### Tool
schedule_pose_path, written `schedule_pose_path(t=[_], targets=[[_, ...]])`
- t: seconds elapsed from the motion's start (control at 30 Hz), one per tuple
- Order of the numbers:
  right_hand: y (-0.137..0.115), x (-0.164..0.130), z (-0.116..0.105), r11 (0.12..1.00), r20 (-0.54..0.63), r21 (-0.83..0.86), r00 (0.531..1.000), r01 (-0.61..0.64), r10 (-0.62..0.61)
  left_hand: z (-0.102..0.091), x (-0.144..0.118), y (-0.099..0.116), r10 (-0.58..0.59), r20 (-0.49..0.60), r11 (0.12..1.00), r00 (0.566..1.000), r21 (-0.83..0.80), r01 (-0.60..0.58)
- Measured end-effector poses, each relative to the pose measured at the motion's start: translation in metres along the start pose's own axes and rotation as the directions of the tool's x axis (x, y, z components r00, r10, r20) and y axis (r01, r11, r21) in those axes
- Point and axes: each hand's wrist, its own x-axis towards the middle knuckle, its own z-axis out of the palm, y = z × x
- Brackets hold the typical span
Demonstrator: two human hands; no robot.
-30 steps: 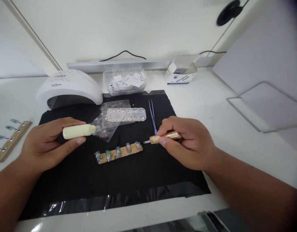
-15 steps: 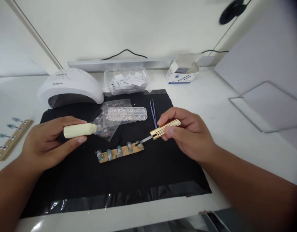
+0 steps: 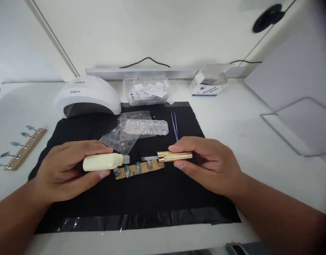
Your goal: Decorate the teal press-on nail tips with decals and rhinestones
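Observation:
My left hand (image 3: 69, 168) grips a pale yellow nail polish bottle (image 3: 99, 162), tipped on its side with the open neck facing right. Between thumb and fingers of my right hand (image 3: 205, 163) is a gold-capped polish brush (image 3: 175, 156). Its bristles point left at the bottle's mouth, a short gap away. Below and behind both lies a tan strip (image 3: 144, 173) bearing several decorated blue-green false nails (image 3: 138, 168); the brush and cap partly cover its right end.
Blue tweezers (image 3: 175, 125), a clear gem case (image 3: 147, 127) and sticker sheets (image 3: 117, 140) lie on the black mat (image 3: 125, 205). Behind stand a white nail lamp (image 3: 88, 94), a tub of packets (image 3: 147, 92) and an alcohol pads box (image 3: 208, 83). A wooden nail stand (image 3: 26, 150) is at left.
My right hand has lifted the brush off the rightmost nail and levelled it toward the bottle. My left hand has brought the bottle closer to it. The view has shifted slightly.

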Motion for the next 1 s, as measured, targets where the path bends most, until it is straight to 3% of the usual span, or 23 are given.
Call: schedule_pose_path(t=[0.53, 0.87, 1.0], targets=[[-0.005, 0.003, 0.006, 0.998, 0.025, -0.064, 0.999, 0.022, -0.02, 0.005, 0.005, 0.004, -0.013, 0.022, 0.994, 1.0, -0.107, 0.015], [-0.006, 0.001, 0.019, 0.97, 0.127, -0.071, 0.967, 0.233, -0.223, 0.016, 0.002, 0.008, 0.147, 0.101, 0.988, 0.984, -0.062, -0.141], [-0.007, 0.0, 0.023, 0.957, 0.117, -0.074, 0.956, 0.279, -0.27, 0.016, 0.002, 0.008, 0.206, 0.118, 0.978, 0.971, -0.025, -0.205]])
